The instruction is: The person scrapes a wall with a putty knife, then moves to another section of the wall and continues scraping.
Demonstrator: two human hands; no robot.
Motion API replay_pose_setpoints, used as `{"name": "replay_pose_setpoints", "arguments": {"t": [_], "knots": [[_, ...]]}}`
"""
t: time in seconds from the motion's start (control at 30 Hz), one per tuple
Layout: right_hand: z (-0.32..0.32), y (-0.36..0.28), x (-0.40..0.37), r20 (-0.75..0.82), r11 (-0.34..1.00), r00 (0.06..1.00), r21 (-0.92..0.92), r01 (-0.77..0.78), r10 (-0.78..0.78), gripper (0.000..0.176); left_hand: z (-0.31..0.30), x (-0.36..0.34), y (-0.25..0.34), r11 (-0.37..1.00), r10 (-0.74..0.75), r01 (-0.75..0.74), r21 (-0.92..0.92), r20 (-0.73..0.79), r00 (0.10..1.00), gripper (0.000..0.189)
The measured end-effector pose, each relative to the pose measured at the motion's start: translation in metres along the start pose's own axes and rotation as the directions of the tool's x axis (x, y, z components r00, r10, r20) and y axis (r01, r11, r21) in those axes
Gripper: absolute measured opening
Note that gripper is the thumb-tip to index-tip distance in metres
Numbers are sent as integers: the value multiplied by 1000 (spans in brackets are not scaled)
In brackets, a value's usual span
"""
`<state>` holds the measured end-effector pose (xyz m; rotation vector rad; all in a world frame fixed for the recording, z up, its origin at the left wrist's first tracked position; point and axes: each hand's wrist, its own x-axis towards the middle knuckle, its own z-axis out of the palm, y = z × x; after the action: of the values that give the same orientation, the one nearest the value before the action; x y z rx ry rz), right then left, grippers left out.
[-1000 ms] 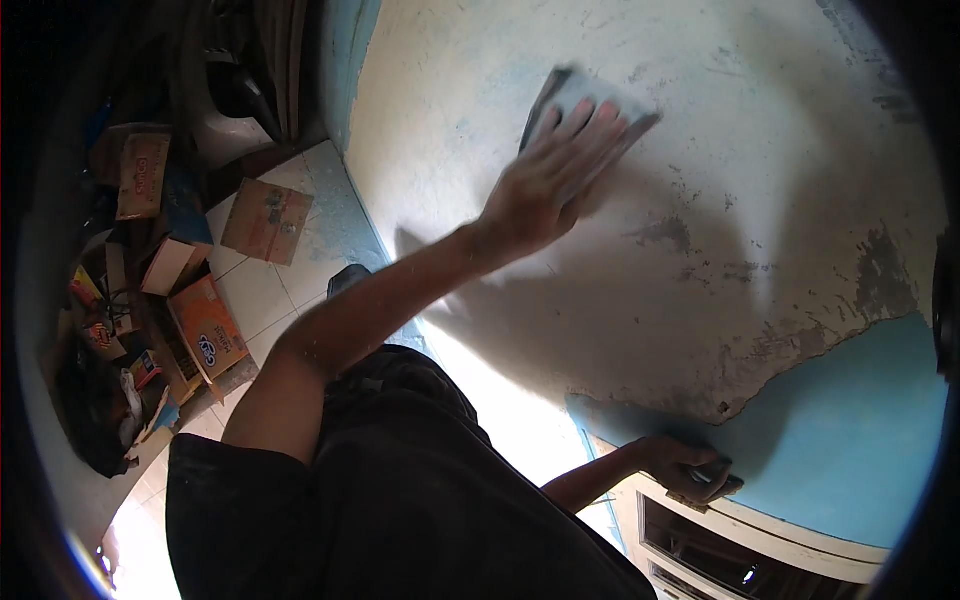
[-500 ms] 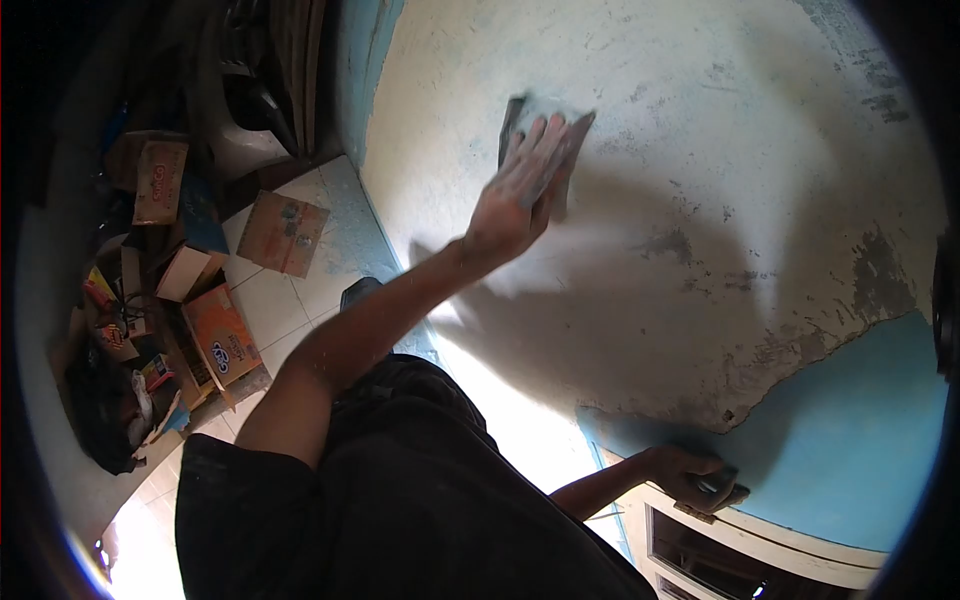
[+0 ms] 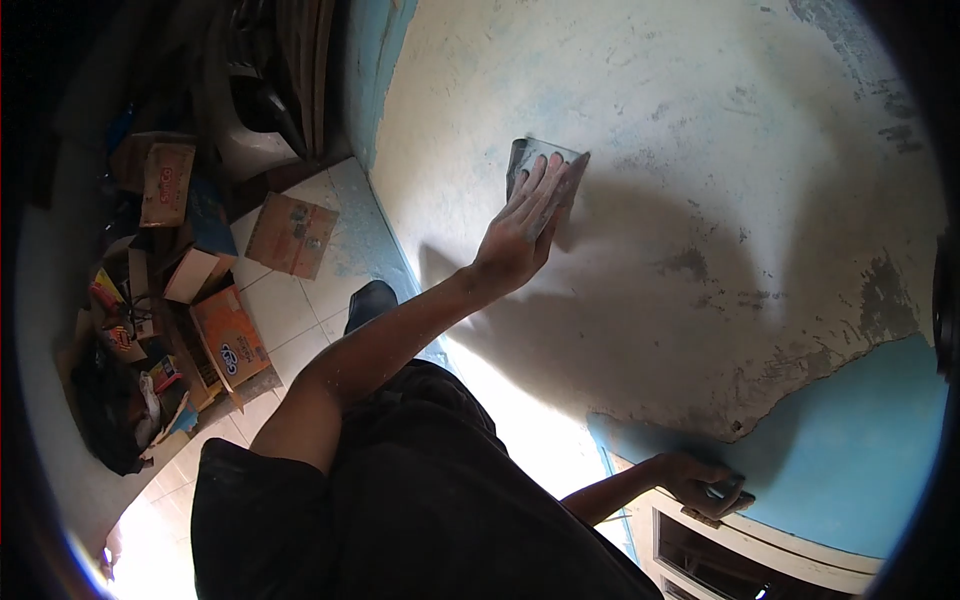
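My left hand (image 3: 530, 215) lies flat against the wall (image 3: 640, 120), its fingers stretched over a dark grey sheet (image 3: 574, 185) that looks like folded sandpaper. The edges of the sheet stick out on both sides of the fingers. The wall there is whitish and patchy, with scraped grey spots. Lower right, my right hand (image 3: 700, 484) rests by the top of a cream wooden frame (image 3: 780, 540), fingers curled around a small dark item too hidden to name.
At the left are cardboard boxes (image 3: 228, 335) and mixed packets beside a dark bag (image 3: 105, 410). A flat piece of cardboard (image 3: 291, 235) lies on the tiled floor (image 3: 285, 310). Blue paint (image 3: 860, 440) covers the lower right wall. A dark shoe (image 3: 371, 302) shows near the wall's foot.
My left hand and the sheet have moved down the wall and slightly right. The whole view has shifted a little; my right hand stays by the frame.
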<state>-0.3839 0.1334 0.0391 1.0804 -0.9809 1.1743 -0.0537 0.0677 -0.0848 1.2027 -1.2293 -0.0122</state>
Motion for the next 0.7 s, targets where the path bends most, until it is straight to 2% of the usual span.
{"name": "replay_pose_setpoints", "arguments": {"t": [0.1,0.13,0.2,0.3,0.4,0.43,0.53,0.57,0.63,0.7], "knots": [[-1,-1,1,18,999,1000,-40,-16,16,33,-10,14,-16,996,75,-77,45,58,995,61],[-1,-1,1,9,999,1000,-38,-19,20,33,-14,29,-20,990,96,-98,99,23,995,59],[1,-1,0,-7,999,1000,-31,-29,28,32,-19,64,-29,997,71,-67,42,-97,993,56],[5,-1,1,-44,994,998,107,-33,38,32,-23,86,-24,999,18,-13,30,-141,990,55],[2,-8,3,-17,999,999,-33,-29,29,31,-20,58,-21,998,-53,54,12,-88,995,55],[-2,-9,5,23,993,1000,-119,18,-16,33,-13,41,-21,992,-123,121,-33,-68,990,55],[-1,-3,3,13,989,1000,-143,23,-21,33,-15,19,-28,996,-74,72,61,42,996,56],[1,-2,5,-16,996,999,-87,27,-29,34,-16,22,-34,996,-42,38,78,47,998,56],[6,-8,15,-83,994,994,-73,-80,74,38,-27,44,-50,993,10,-16,116,50,999,56],[11,-32,34,-160,983,970,-2,-184,181,38,-35,79,-72,994,4,3,106,-59,998,57]]}}
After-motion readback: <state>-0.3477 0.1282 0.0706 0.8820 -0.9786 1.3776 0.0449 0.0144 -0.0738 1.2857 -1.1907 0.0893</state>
